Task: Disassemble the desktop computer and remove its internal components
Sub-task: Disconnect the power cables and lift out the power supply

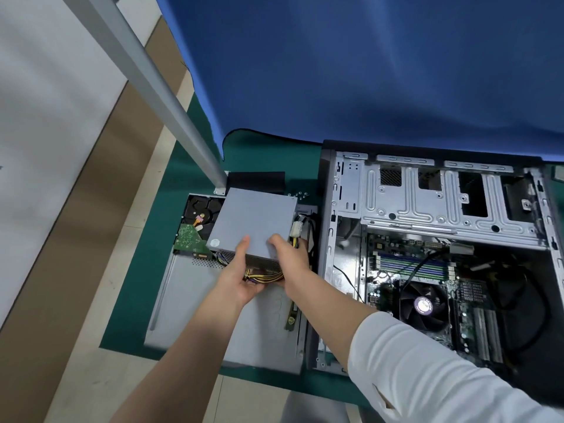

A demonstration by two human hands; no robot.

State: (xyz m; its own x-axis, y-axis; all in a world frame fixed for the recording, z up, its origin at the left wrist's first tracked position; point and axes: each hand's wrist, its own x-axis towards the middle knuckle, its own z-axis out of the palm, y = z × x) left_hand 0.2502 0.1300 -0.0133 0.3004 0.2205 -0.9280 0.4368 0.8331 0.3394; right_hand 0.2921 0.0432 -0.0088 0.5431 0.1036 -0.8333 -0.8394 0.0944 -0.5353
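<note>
A grey power supply box (pixel 253 216) is held over the removed side panel (pixel 195 300), left of the open computer case (pixel 427 209). My left hand (pixel 236 277) grips its near edge from below, thumb on top, with the yellow and black cable bundle (pixel 264 275) in the palm. My right hand (pixel 290 254) grips the near right corner. Inside the case lie the motherboard with a CPU fan (pixel 422 305) and memory slots (pixel 412 265). A hard drive (pixel 198 224), circuit board up, sits partly under the power supply.
A grey metal post (pixel 158 93) slants down to the green mat (pixel 146 239) just behind the hard drive. Blue cloth (pixel 366 71) hangs behind. Small screws (pixel 300 195) lie on the mat. A memory stick (pixel 292 314) rests on the side panel.
</note>
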